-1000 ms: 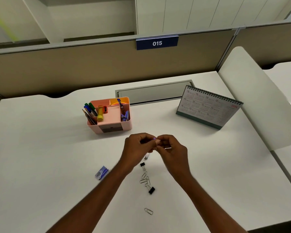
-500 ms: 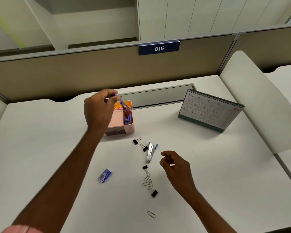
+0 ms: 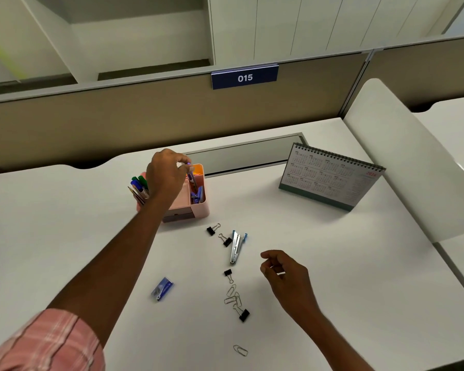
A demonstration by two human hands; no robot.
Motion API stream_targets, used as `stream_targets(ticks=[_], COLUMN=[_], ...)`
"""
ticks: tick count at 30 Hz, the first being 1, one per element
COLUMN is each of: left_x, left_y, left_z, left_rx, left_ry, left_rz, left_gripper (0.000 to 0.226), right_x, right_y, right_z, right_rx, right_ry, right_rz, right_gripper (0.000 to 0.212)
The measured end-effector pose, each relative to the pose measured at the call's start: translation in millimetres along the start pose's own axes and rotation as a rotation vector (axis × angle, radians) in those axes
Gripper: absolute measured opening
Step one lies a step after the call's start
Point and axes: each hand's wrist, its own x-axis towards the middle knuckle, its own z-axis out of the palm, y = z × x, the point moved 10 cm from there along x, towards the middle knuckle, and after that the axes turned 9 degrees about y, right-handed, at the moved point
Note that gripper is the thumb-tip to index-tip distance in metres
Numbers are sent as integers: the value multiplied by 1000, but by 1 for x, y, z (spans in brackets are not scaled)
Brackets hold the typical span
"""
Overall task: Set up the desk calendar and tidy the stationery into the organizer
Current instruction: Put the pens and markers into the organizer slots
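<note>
Left hand (image 3: 166, 174) pinches purple pen (image 3: 191, 175), tip down over pink organizer (image 3: 198, 207) right compartment. Right hand (image 3: 285, 274) loosely curled, empty, nearest stapler (image 3: 237, 246), which lies near-far on tabletop (image 3: 332, 277).

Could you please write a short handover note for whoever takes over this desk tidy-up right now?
Left hand: over the pink organizer, lowering a purple pen into its right compartment.
Right hand: loosely curled above the desk, apparently empty.
Done: desk calendar stands upright; markers are in the organizer.
Left on the desk: stapler, staple box, four binder clips, paper clips.
</note>
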Motion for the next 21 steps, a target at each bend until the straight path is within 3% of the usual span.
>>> stream_targets(ticks=[21], left_x=[1], left_y=[-16], left_z=[36], left_rx=[124], left_ry=[-62], left_rz=[-29], left_gripper=[29], right_x=[10], right_y=[8], right_z=[7], right_rx=[-61], right_ry=[-54], right_rz=[9], right_gripper=[25])
